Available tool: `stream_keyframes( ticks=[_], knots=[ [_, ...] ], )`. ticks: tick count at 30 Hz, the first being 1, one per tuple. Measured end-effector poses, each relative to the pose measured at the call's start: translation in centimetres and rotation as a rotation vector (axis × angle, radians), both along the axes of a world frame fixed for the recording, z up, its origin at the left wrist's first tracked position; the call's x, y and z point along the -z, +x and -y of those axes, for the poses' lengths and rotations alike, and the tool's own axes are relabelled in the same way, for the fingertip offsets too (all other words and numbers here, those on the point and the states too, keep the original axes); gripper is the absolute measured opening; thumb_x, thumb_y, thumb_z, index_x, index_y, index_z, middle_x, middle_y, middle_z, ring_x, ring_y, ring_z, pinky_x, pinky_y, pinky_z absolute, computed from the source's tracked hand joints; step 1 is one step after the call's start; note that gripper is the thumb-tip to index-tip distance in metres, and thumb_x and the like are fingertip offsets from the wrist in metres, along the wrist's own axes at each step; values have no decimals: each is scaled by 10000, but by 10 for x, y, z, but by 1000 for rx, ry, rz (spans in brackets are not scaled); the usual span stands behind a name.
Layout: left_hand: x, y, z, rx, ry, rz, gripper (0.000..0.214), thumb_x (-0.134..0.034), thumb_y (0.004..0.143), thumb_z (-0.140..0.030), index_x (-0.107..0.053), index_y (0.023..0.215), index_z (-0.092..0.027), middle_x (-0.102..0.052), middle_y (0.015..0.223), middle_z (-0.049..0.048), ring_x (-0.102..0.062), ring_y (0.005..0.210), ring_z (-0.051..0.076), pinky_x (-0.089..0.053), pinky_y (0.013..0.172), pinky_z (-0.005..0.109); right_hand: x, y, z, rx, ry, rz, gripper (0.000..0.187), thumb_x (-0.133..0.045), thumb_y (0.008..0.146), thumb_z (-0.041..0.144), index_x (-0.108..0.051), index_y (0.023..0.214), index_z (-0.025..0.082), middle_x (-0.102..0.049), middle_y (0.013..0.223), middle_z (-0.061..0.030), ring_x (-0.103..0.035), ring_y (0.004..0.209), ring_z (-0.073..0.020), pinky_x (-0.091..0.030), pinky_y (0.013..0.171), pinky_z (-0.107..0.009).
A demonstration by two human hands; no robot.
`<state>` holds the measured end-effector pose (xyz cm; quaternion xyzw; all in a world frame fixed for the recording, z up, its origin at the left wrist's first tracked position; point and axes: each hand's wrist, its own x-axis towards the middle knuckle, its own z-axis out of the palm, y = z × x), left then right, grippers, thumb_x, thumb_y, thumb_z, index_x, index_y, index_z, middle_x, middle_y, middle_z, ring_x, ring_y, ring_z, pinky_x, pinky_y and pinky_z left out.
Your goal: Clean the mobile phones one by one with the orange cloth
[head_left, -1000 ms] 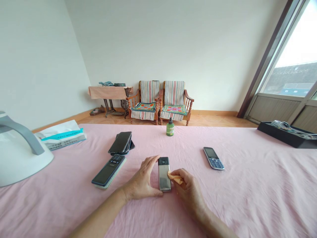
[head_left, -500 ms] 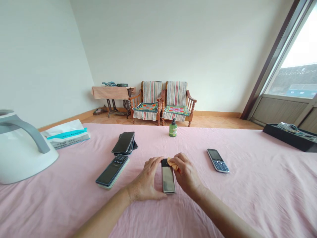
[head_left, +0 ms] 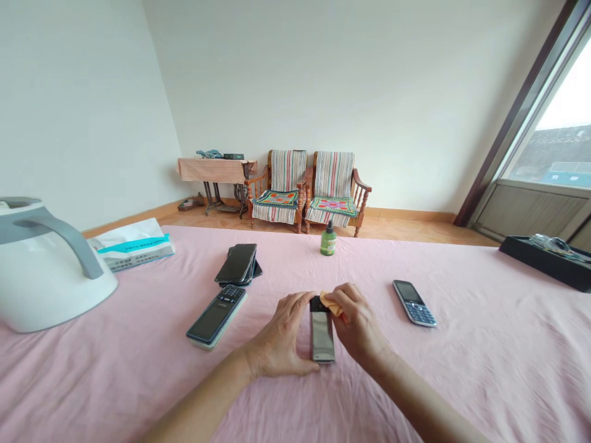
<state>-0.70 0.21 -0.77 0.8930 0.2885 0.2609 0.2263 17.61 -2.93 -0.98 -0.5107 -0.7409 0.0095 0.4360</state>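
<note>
A slim silver and black phone [head_left: 322, 335] lies lengthwise on the pink cloth in front of me. My left hand [head_left: 281, 335] grips its left edge, fingers curled round it. My right hand [head_left: 357, 326] pinches a small orange cloth [head_left: 330, 302] and presses it on the phone's far, black end.
A dark keypad phone [head_left: 217, 314] lies left, with a stack of black smartphones [head_left: 238, 264] behind it. Another keypad phone [head_left: 414, 303] lies right. A green bottle [head_left: 328, 240], a white kettle [head_left: 41, 264], a white packet [head_left: 133, 244] and a black tray [head_left: 545, 261] stand around.
My right hand slid the orange cloth from the phone's middle up to its far end. My left hand kept its hold. The view shifted slightly.
</note>
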Motion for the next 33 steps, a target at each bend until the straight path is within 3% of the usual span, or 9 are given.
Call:
stream_keyframes(
  ticks=[5,8,16,18,21,25,29,33],
  knots=[
    [4,-1,-2,-10,-18,24,1076,-825,465,-313,-232,1360,-230,-367,1356,118,-321,1263,346,-262,1068,500,19,-4,38,-156,-83,59,340,-409,755,-33,-600,916,198,-557,845,-66,-511,775,-183,-445,645,-292],
    [4,0,-3,12,-13,33,1026,-812,509,-337,-242,1354,-214,-371,1355,120,-331,1260,326,-266,1076,476,23,-7,57,-205,-134,114,282,-423,794,4,-598,894,203,-563,838,-65,-510,774,-186,-443,638,-295],
    [7,-1,-2,-2,-1,2,1087,-831,464,-309,-217,1358,-228,-352,1361,119,-309,1269,328,-258,1073,506,3,4,0,-40,-32,8,240,-475,787,24,-610,904,185,-541,858,-62,-529,810,-187,-456,693,-305],
    [9,-1,-3,-11,-3,5,1089,-833,459,-316,-221,1353,-220,-352,1357,123,-312,1266,326,-260,1073,497,7,4,5,-76,-28,35,285,-454,791,14,-602,965,182,-541,882,-74,-524,821,-194,-464,699,-314],
    [10,0,-3,-10,-12,24,1093,-834,439,-316,-234,1346,-210,-367,1341,127,-328,1251,338,-269,1064,497,16,0,34,-157,-78,97,356,-424,782,-11,-577,1042,178,-542,900,-88,-510,812,-201,-471,675,-318],
    [8,1,-3,17,12,62,1004,-790,514,-309,-234,1344,-217,-380,1332,122,-350,1239,326,-279,1059,489,19,-6,58,-255,-93,179,330,-408,805,-7,-579,1010,187,-559,866,-79,-501,783,-204,-465,657,-322],
    [7,0,-1,12,37,46,1072,-813,466,-304,-214,1350,-225,-374,1330,113,-337,1243,326,-282,1060,491,9,-3,28,-120,-94,86,393,-410,726,-70,-593,956,190,-546,878,-70,-504,820,-202,-461,705,-329],
    [8,-1,-1,11,14,33,1062,-813,466,-316,-225,1347,-237,-368,1334,108,-332,1247,333,-263,1065,509,1,-4,1,-66,-20,27,353,-427,744,-57,-603,946,174,-545,874,-72,-500,834,-200,-453,729,-332]
  ],
)
